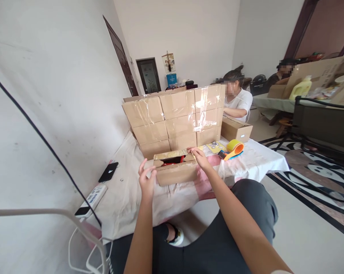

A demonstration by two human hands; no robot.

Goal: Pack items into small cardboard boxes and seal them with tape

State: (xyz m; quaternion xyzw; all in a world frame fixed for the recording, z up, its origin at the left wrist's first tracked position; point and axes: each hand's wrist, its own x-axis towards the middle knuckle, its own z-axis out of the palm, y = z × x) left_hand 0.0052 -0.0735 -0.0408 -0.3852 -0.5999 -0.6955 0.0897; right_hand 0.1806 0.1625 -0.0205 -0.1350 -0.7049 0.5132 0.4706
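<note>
A small cardboard box [176, 176] sits on the cloth-covered table, its top partly open. Something red and dark shows through the gap, but what it is I cannot make out. At the box's left end is my left hand [147, 180], its fingers and thumb apart; whether it touches the cardboard is hard to tell. My right hand [199, 157] is at the far right corner, its fingers pinched on the upper edge of the box. To the right lies an orange and yellow tape dispenser [234, 150].
Taped cardboard boxes [177, 118] form a wall behind, with a long carton [237, 129] beside it. A phone [108, 172] and power strip [92, 200] lie left on the tablecloth [126, 198]. A co-worker [242, 99] sits across; another person is farther right.
</note>
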